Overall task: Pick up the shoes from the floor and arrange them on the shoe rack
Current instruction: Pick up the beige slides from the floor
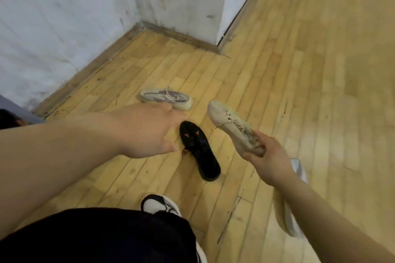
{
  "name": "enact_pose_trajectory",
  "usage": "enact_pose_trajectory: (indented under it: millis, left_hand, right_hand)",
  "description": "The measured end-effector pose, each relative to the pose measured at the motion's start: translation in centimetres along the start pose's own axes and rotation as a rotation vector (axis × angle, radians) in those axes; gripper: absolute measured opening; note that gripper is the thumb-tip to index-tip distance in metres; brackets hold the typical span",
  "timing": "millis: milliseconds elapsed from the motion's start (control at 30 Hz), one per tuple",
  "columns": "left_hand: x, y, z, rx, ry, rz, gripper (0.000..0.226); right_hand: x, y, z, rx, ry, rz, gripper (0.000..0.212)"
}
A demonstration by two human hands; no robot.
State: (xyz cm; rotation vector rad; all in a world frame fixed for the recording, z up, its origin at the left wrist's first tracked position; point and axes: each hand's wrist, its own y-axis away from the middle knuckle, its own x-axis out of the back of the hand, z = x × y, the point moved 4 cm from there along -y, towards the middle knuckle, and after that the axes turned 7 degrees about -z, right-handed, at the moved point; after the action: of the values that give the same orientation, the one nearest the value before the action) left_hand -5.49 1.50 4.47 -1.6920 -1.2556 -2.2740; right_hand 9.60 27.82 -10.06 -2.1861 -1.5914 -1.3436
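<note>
Footwear: my right hand (pixel 269 156) gripped a cream sneaker (pixel 230 126) by its heel, clear of the wooden floor (pixel 299 70). My left hand (pixel 147 130) was extended, fingers loose and empty, just left of a black shoe (pixel 199 151); a grey-purple sneaker (pixel 166 98) lay farther off.

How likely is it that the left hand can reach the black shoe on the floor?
Probably yes: the left hand hovers open beside the black shoe, with nothing between them and its top uncovered.

Single head-worn wide-angle view, steeply downward onto nearby wooden floor (pixel 288 92)
</note>
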Motion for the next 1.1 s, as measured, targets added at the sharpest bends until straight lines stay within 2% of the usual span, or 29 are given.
enact_pose_trajectory:
  millis: [133, 200, 300, 433, 533, 667, 833, 867, 967, 1100]
  left_hand:
    - [1.0, -2.8, 7.6, -0.069, 0.084, 0.050, 0.078]
    - [-0.1, -3.2, 10.9, -0.094, 0.171, 0.005, 0.085]
    - [-1.2, -2.6, 12.7, -0.126, 0.091, -0.044, 0.093]
    - [-0.2, -0.1, 9.4, -0.015, 0.237, 0.013, 0.095]
    - [0.9, 3.4, 5.5, 0.101, 0.328, 0.115, 0.095]
    - [1.8, 13.4, 1.2, 0.338, 0.520, 0.354, 0.082]
    - [-3.7, 30.7, 0.6, 0.590, 0.732, 0.732, 0.078]
    - [-5.9, 35.2, 1.1, 0.694, 0.801, 0.824, 0.078]
    - [-11.6, 43.9, 3.2, 0.860, 0.931, 1.119, 0.082]
    - [-21.1, 53.9, 7.2, 1.124, 1.053, 1.467, 0.079]
  right_hand:
    - [3.1, 3.8, 6.1, -0.082, -0.048, 0.067, 0.071]
    - [3.5, 5.1, 8.1, -0.089, -0.079, 0.065, 0.070]
    - [3.0, 6.7, 8.9, -0.055, -0.089, 0.046, 0.068]
    - [1.3, 8.3, 4.6, 0.090, -0.121, -0.059, 0.069]
    - [0.4, 8.6, -2.9, 0.292, -0.153, -0.181, 0.067]
    - [0.1, 9.6, -16.0, 0.599, -0.195, -0.222, 0.066]
    - [-0.3, 16.0, -30.9, 0.951, -0.170, -0.480, 0.067]
    - [-2.1, 19.0, -34.2, 1.044, -0.145, -0.566, 0.067]
    - [-6.7, 27.5, -40.3, 1.239, -0.053, -0.768, 0.063]
    - [-15.2, 41.0, -44.1, 1.480, 0.250, -0.979, 0.069]
